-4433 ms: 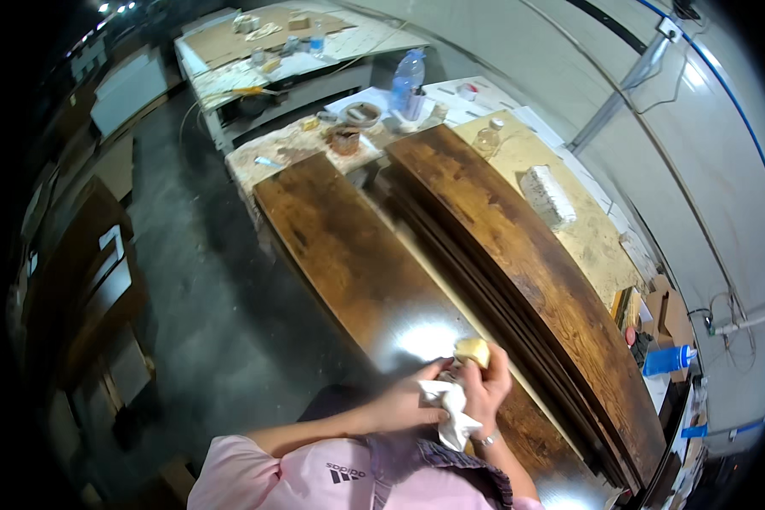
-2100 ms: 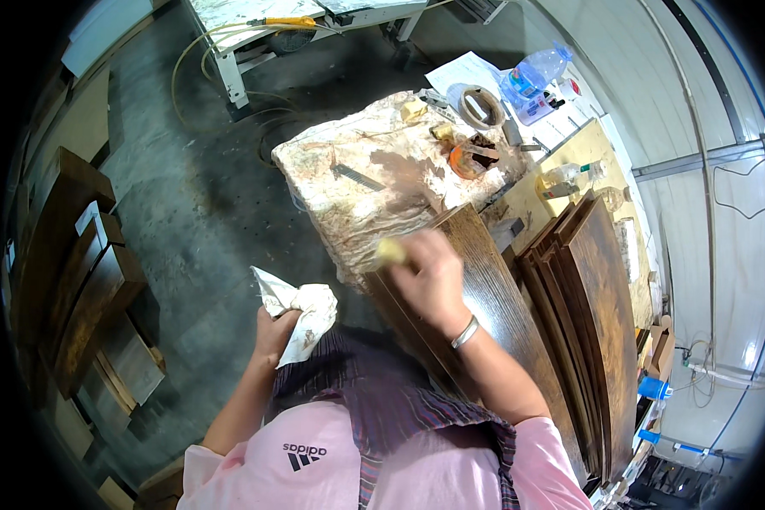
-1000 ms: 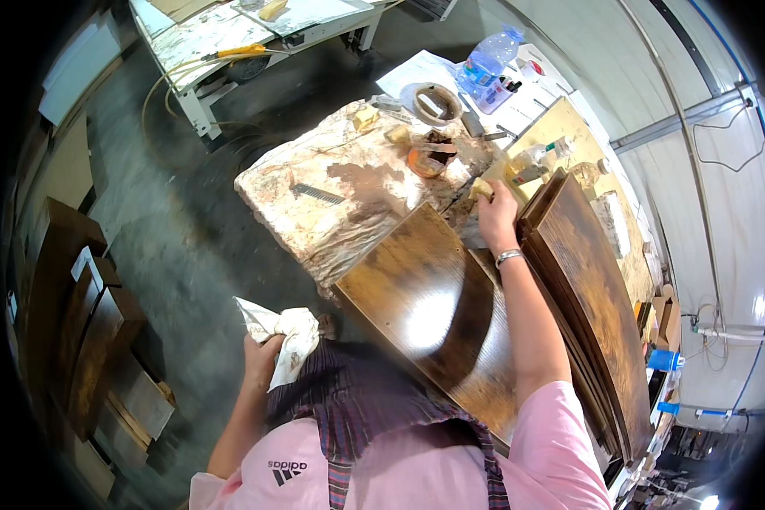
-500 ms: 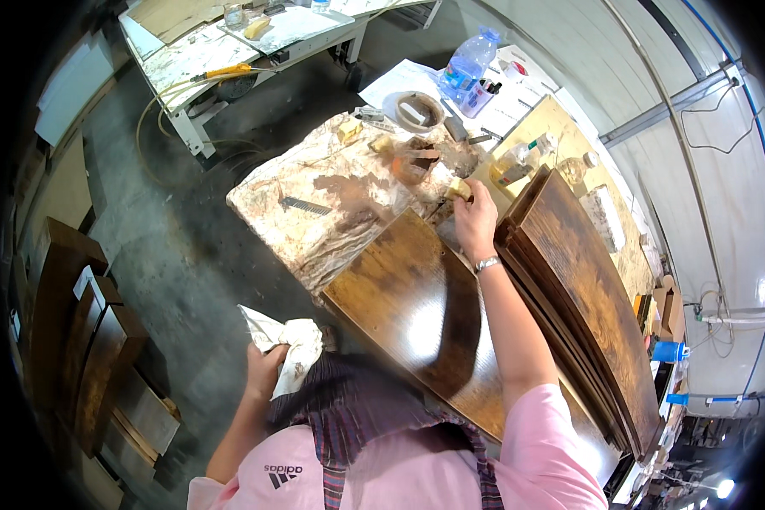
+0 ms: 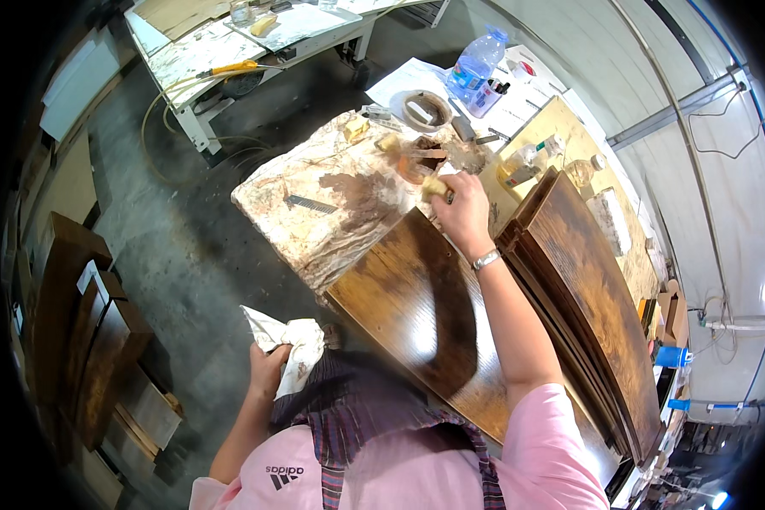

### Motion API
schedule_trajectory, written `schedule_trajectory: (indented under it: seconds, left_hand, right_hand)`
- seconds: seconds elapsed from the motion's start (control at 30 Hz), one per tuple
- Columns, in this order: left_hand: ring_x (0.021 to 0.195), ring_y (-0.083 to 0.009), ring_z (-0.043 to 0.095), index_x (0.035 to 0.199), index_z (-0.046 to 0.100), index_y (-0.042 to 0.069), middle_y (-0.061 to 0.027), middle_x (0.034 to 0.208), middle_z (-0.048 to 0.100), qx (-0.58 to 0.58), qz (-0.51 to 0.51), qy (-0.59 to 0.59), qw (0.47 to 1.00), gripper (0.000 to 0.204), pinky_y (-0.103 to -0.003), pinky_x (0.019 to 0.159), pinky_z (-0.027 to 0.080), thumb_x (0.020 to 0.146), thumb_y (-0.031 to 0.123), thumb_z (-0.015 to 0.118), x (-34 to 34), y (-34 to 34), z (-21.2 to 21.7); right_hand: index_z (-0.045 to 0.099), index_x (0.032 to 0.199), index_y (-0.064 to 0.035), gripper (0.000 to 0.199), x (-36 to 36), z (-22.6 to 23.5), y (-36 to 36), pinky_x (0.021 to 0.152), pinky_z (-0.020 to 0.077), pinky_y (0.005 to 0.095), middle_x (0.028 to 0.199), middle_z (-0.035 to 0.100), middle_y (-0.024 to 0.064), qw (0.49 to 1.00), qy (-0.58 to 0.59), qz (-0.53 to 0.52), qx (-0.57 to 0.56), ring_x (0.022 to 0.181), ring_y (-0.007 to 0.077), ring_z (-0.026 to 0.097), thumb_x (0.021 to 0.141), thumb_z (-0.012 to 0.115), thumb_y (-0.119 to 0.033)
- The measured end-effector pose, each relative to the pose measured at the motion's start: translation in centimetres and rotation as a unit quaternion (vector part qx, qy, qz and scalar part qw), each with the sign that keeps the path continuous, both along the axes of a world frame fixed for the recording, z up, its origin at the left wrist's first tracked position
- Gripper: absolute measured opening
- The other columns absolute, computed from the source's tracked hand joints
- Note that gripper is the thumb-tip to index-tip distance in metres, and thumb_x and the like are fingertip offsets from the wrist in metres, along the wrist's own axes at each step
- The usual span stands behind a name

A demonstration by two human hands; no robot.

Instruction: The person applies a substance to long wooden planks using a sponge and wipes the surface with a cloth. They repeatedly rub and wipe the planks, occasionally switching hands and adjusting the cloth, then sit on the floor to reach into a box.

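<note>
A small yellowish sponge (image 5: 434,188) is pinched in the fingers of my right hand (image 5: 465,212), just beyond the far end of a glossy brown wooden panel (image 5: 391,276). Close by, a cut-open container of brown liquid (image 5: 416,163) stands on a stained, light-coloured cloth (image 5: 272,183). My left hand (image 5: 268,364) is closed on a crumpled white cloth (image 5: 302,344), held low beside the panel's near left side. To the right of my right forearm lies a stack of dark wooden panels (image 5: 582,289).
Behind the cloth are a roll of tape (image 5: 425,110), a large clear bottle (image 5: 478,64) and a small bottle of yellow liquid (image 5: 523,163). A metal comb-like strip (image 5: 311,204) lies on the cloth. More brown wooden pieces (image 5: 110,348) stand at left; a white worktable (image 5: 178,76) is at far left.
My right hand has moved left with the sponge, nearer the panel's far end and the container. The left hand keeps its hold on the white cloth.
</note>
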State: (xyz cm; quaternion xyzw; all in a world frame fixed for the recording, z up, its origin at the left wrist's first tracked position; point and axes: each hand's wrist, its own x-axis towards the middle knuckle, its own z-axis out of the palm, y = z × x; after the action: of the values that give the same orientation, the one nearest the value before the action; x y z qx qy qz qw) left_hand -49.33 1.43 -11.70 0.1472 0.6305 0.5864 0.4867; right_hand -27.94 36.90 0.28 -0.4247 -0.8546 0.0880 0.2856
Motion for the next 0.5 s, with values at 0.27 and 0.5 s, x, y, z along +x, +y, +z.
schedule_trajectory:
  seconds: [0.27, 0.5]
  left_hand:
    - [0.076, -0.0109, 0.064, 0.1, 0.068, -0.004, -0.0032, 0.089, 0.069, 0.007, 0.014, 0.001, 1.0, 0.021, -0.025, 0.067, 0.049, 0.08, 0.001, 0.063, 0.9, 1.1, 2.5]
    - [0.074, -0.0102, 0.062, 0.102, 0.068, -0.004, -0.0033, 0.088, 0.069, 0.015, 0.038, 0.001, 0.999, 0.022, -0.025, 0.066, 0.048, 0.081, 0.002, 0.063, 0.6, 1.4, 1.9]
  right_hand:
    - [0.074, 0.097, -0.0038, 0.022, -0.9, 0.3, -0.3, 0.083, 0.0531, 0.0406, 0.097, 0.069, 0.0144, 0.999, -0.026, -0.014, -0.046, 0.092, 0.0315, 0.066, 0.077, 0.072, -0.013]
    - [0.073, 0.095, -0.0034, 0.022, -0.4, 0.0, 0.1, 0.076, 0.0533, 0.0405, 0.095, 0.069, 0.0131, 0.994, -0.012, -0.102, -0.043, 0.083, 0.0331, 0.067, 0.078, 0.073, -0.017]
